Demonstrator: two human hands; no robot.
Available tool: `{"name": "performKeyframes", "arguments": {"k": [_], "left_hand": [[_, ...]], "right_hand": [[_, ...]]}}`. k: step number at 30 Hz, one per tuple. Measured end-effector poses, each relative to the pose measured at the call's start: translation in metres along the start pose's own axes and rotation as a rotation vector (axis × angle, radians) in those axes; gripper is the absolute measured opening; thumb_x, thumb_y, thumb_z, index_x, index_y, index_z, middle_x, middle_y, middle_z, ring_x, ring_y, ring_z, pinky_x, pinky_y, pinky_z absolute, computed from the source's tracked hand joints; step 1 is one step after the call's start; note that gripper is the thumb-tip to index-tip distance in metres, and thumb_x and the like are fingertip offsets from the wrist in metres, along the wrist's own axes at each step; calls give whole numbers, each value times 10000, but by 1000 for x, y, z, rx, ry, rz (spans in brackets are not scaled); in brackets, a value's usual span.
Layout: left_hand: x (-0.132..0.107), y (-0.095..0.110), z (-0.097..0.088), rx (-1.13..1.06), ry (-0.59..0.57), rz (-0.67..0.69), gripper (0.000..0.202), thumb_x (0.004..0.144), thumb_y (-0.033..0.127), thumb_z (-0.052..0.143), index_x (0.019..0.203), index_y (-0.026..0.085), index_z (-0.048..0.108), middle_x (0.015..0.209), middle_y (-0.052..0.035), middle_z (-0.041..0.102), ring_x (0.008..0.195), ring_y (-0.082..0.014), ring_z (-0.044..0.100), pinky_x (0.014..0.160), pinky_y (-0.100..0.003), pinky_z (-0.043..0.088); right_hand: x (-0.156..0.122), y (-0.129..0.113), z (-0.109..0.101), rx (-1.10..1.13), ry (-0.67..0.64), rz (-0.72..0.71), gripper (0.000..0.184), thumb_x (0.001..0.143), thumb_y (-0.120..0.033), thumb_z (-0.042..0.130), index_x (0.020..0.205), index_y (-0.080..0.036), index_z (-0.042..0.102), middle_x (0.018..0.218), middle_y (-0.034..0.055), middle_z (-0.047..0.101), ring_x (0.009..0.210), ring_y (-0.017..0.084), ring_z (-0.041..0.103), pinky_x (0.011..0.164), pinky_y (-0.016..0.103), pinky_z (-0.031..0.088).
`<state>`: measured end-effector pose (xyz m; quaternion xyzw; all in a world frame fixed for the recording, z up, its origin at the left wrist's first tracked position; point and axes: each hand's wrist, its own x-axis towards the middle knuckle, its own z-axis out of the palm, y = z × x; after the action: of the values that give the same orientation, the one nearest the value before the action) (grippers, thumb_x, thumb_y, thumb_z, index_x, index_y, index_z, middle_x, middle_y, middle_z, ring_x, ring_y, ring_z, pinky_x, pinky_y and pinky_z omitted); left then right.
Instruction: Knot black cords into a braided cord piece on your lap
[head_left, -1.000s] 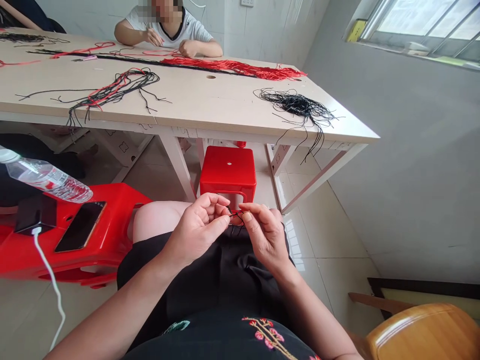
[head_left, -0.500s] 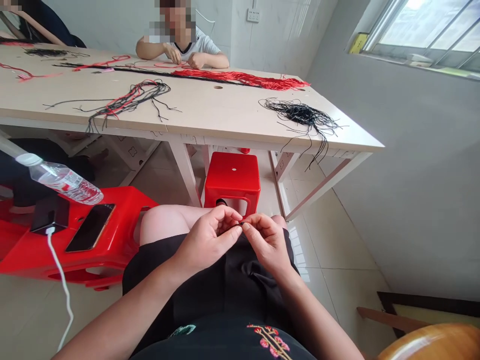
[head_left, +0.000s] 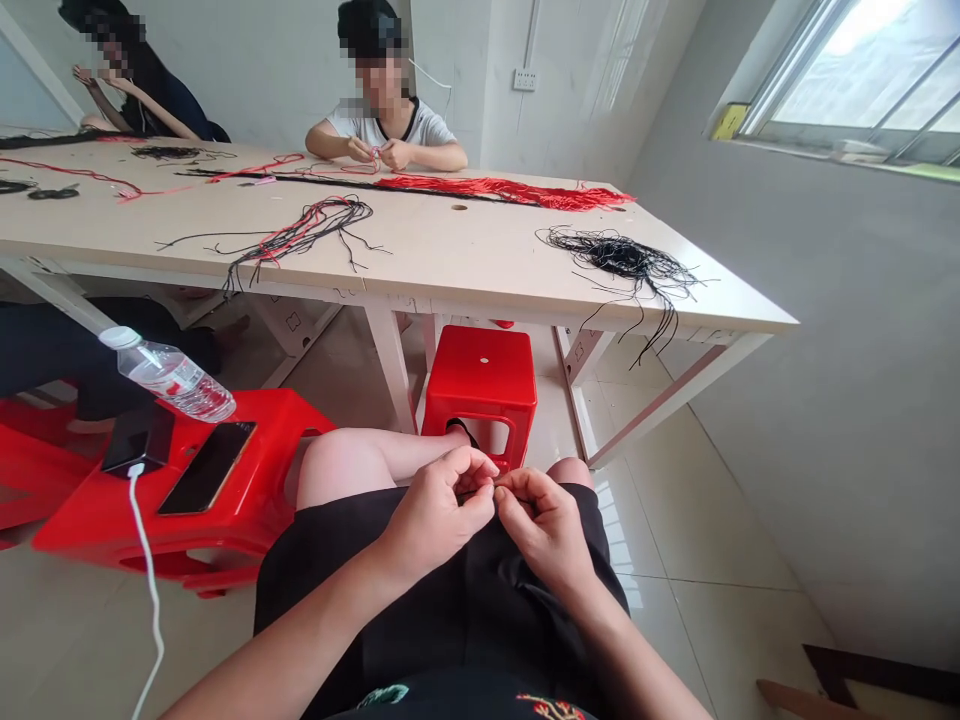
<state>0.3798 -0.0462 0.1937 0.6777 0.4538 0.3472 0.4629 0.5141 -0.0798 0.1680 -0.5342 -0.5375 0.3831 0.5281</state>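
My left hand (head_left: 439,518) and my right hand (head_left: 541,528) meet above my lap, their fingertips pinched together. Between them runs a thin black cord (head_left: 495,484), mostly hidden by my fingers. Both hands rest just over my black skirt (head_left: 450,600). Farther off, a loose tangle of black cords (head_left: 622,258) and a bunch of mixed red and black cords (head_left: 300,230) lie on the pale wooden table (head_left: 450,255), out of reach of my hands. A long red tassel bundle (head_left: 502,190) stretches along the table's far side.
A red stool (head_left: 480,395) stands under the table edge. At my left, a red plastic seat (head_left: 225,530) holds a phone (head_left: 206,468), water bottle (head_left: 172,380) and charger (head_left: 139,438) with a white cable (head_left: 146,560). A person (head_left: 386,130) works cords across the table.
The whole scene has shifted down and right in view as my head moved. My hands sit lower in the picture and still pinch the cord, now closer together.
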Motion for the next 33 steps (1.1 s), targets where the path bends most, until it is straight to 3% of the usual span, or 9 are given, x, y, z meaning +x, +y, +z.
{"name": "performKeyframes", "arguments": {"k": [6,11,17,25,33], "left_hand": [[2,2,-2,-71,18,17,160,780,176,545,934,174,587,825,-11,625,775,-117,619,731,-248,533],[4,1,0,-80,15,31,128,773,178,565,901,181,574,777,7,600,714,-100,596,674,-216,516],[5,1,4,-14,79,78,184,734,119,576,902,191,552,743,25,570,678,-85,567,650,-193,492],[2,7,1,-146,12,49,196,760,156,584,952,188,570,808,1,589,759,-103,592,716,-220,516],[2,8,6,-24,130,71,163,709,110,598,842,186,540,724,27,569,660,-79,568,639,-188,498]], "right_hand": [[3,-4,0,-8,43,-24,147,761,-287,569,686,-161,575,558,-20,526,469,72,387,435,198,346],[4,-6,-3,-8,61,-48,136,763,-282,566,699,-163,580,614,-4,581,526,82,458,493,204,399],[3,-6,-2,-4,63,-11,143,761,-281,563,675,-166,555,587,-30,534,481,56,388,449,184,347],[2,-14,-5,8,78,-56,133,763,-271,561,689,-162,571,566,-34,516,485,58,381,442,183,339],[0,-13,-5,28,45,1,164,782,-303,557,694,-166,561,568,-38,495,488,56,375,446,182,334]]}}
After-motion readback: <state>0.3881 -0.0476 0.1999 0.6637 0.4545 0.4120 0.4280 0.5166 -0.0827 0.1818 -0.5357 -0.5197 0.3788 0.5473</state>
